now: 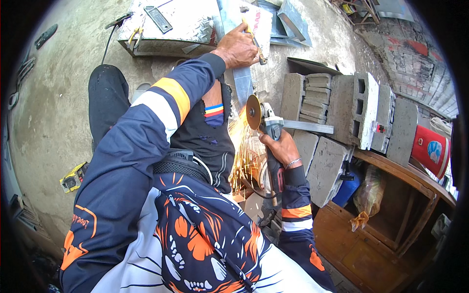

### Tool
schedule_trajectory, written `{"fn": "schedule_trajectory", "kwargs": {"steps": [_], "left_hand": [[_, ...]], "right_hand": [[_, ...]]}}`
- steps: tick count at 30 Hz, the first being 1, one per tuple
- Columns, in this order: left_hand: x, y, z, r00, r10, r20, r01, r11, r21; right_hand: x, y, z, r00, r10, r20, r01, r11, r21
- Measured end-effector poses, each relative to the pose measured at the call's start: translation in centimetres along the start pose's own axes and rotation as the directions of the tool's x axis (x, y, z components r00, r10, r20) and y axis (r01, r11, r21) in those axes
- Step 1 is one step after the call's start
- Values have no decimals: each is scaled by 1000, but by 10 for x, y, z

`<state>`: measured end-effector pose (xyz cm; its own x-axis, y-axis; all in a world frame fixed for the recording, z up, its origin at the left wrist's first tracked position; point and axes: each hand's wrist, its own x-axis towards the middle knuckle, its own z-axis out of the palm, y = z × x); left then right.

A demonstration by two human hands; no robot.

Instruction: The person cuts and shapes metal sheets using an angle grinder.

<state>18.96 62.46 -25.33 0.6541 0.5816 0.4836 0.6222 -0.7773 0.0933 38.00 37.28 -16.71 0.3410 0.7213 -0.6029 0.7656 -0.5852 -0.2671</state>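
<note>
Grinder (272,129) looks grey, its disc (253,113) brown.

Grey-black handheld angle grinder (273,163), reddish tail end. Brownish-gold round cutting disc (253,112). Silver-grey flat metal strip (243,87). Yellow-orange sparks (238,161). Navy fabric sleeves (124,134), orange and white bands. Sock cuff (214,111) striped red, yellow, blue. Grey rectangular concrete blocks (338,107). Red rounded container (423,146), blue-white patch.

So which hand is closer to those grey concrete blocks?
The right hand: it grips the angle grinder just left of the concrete blocks. The left hand is farther off, up and to the left of them, holding a yellow-handled tool.
</note>
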Motion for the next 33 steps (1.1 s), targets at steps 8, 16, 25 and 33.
{"fn": "schedule_trajectory", "kwargs": {"steps": [8,16,25,33], "left_hand": [[1,3,-2,999,-9,35,8,1000,12],[1,3,-1,998,-19,54,21,999,-25],[4,5,0,993,19,115,-20,1000,5],[4,6,0,993,21,116,-20,1000,-14]], "right_hand": [[2,9,3,999,-19,-32,18,999,-26],[-6,0,0,1000,13,3,-13,1000,-14],[3,16,5,999,-6,-35,4,999,-34],[3,6,-1,999,-28,-36,26,998,-58]]}}
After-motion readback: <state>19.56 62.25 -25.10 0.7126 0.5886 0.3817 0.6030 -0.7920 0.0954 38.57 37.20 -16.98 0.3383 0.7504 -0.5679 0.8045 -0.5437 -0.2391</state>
